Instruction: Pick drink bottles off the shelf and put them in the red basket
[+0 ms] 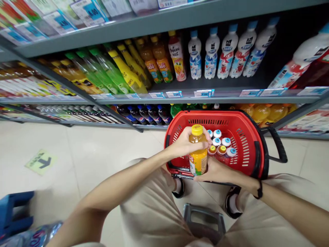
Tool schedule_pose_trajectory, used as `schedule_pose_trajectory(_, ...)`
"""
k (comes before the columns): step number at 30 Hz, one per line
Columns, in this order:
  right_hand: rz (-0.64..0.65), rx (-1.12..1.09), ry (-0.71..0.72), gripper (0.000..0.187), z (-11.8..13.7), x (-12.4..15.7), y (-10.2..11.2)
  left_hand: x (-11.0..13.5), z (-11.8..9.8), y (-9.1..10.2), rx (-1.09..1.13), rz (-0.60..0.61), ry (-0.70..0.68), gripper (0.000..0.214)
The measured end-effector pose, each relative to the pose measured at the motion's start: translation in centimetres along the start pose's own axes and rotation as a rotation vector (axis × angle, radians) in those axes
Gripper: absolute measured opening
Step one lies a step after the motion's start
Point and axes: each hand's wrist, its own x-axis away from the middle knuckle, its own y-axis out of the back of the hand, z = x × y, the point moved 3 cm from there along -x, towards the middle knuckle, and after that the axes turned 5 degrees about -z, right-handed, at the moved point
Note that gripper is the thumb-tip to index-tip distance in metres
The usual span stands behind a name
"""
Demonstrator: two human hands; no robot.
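An orange juice bottle (198, 161) with a yellow cap stands upright between both my hands, above the near left part of a red shopping basket (246, 120). My left hand (183, 142) is wrapped round its upper part, just below the cap. Lower down, my right hand (217, 171) grips it near the base, the thumb reaching under the front. Inside the basket, right of the held bottle, several bottles show only their tops: white caps with blue marks (216, 141) and orange ones with yellow marks (221, 149). The hands hide part of the basket's left side.
Behind the basket, a grey shelf (164, 99) carries orange juice bottles (161, 63), white-and-blue bottles (195, 56) and green bottles (110, 72). Dark cola bottles (151, 113) fill the lower level. The basket's black handle (279, 145) juts right. A blue stool (15, 212) stands at lower left.
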Motion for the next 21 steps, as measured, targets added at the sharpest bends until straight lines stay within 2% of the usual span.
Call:
schedule_pose_trajectory(5,0.032,-0.006,0.022,0.050,0.7,0.1,-0.2,0.3,-0.2,0.0,-0.003,-0.024,0.011,0.023)
schedule_pose_trajectory(7,0.036,-0.055,-0.038,0.047,0.1,0.0,-0.5,0.4,-0.3,0.1,-0.009,-0.062,0.023,0.026)
schedule_pose_trajectory(10,-0.091,-0.162,-0.126,0.056,-1.3,-0.2,-0.5,0.4,-0.8,0.8,-0.022,-0.176,0.005,0.030)
schedule_pose_trajectory(12,-0.198,-0.223,-0.105,0.063,-1.6,-0.5,-0.1,0.2,-1.4,1.7,-0.020,-0.286,-0.048,0.032)
schedule_pose_trajectory(16,-0.275,-0.380,-0.032,0.055,-0.8,-1.2,0.7,-0.1,-2.5,3.5,0.095,-0.466,-0.133,0.032)
schedule_pose_trajectory(21,-0.350,-0.566,0.006,0.063,0.4,-0.9,0.9,-0.3,-2.5,4.0,0.185,-0.453,-0.144,0.028)
